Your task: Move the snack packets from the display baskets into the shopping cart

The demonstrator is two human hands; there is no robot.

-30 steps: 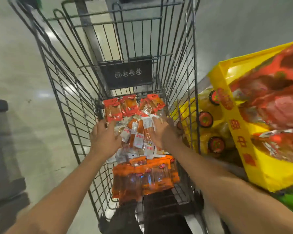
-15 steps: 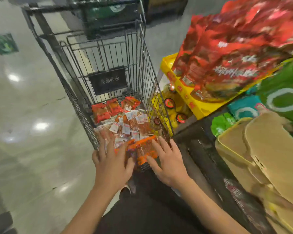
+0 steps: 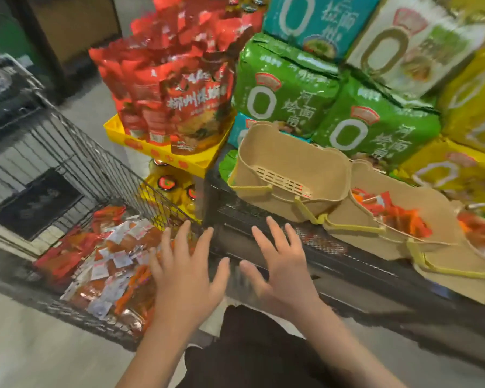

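The wire shopping cart (image 3: pixel 76 161) stands at the left with a heap of orange and red snack packets (image 3: pixel 109 261) in its bottom. Tan display baskets line a black mesh shelf at the right. The nearest basket (image 3: pixel 289 175) shows no packets inside. Beside it a second basket (image 3: pixel 370 228) holds orange snack packets (image 3: pixel 398 217), and a third basket (image 3: pixel 459 264) at the far right also shows red packets. My left hand (image 3: pixel 186 275) hovers by the cart's right rim, fingers spread and holding nothing. My right hand (image 3: pixel 280 264) is spread in front of the shelf edge, also holding nothing.
A yellow tray (image 3: pixel 163 152) of red bags (image 3: pixel 174 88) sits above the cart's far corner, with yellow bottles (image 3: pixel 168 186) below it. Green noodle packs (image 3: pixel 286 82), teal packs and yellow packs are stacked behind the baskets. The black mesh shelf (image 3: pixel 333 256) runs across the front.
Both hands have come up out of the cart and moved right, letting go of the packets. The view has swung from the cart toward the display baskets.
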